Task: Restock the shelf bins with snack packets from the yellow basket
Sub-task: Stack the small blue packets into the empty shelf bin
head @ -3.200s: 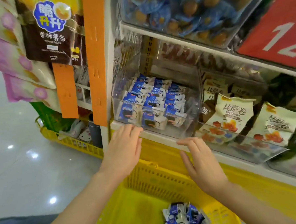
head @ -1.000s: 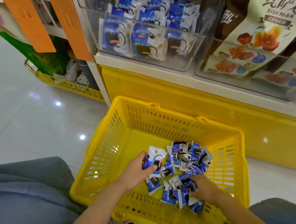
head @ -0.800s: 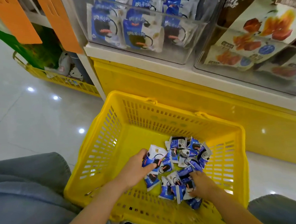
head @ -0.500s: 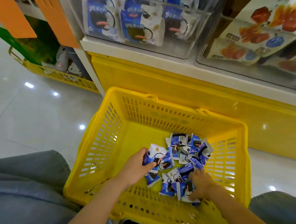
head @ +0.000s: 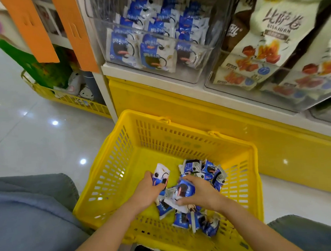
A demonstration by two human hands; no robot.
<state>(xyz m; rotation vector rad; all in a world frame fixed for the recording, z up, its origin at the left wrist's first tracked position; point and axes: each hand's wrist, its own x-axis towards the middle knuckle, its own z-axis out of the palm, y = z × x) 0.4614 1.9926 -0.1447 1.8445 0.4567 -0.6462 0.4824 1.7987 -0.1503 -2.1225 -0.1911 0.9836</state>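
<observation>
1. The yellow basket [head: 115,166] stands on the floor, close against the base of the shelving. A heap of blue-and-white snack packets [head: 196,221] lies in its near right part.
2. The left hand [head: 147,191] is down inside the basket. Its fingers are curled round a white-and-blue packet [head: 161,173] that sticks up out of the fist.
3. The right hand [head: 200,195] is just beside the left. Its fingers and thumb are bent round a blue packet [head: 184,188] at the top of the heap. Whether it grips more than this one cannot be told.
4. Above the basket, a clear shelf bin [head: 189,76] sits on a white ledge [head: 108,68]. It holds rows of boxed-in packets [head: 151,55] of the same blue-and-white kind, and the front ones stand against its front wall.
5. A neighbouring clear bin [head: 236,94] to the right holds larger cream bags [head: 278,33] printed with red-orange pieces.
6. Under the ledge runs a yellow base panel [head: 198,112]. The floor [head: 37,141] is pale glossy tile with bright spots of reflected light. Two orange tags [head: 31,30] hang at the upper left. Below them a second yellow basket [head: 69,99] holds a green bag and small items that are hard to make out.
7. Grey-clad knees [head: 31,218] are cut off at the lower corners. The tops of both bins run out of view, and the far right bags are blurred. A dark object at the bottom edge cannot be identified.
</observation>
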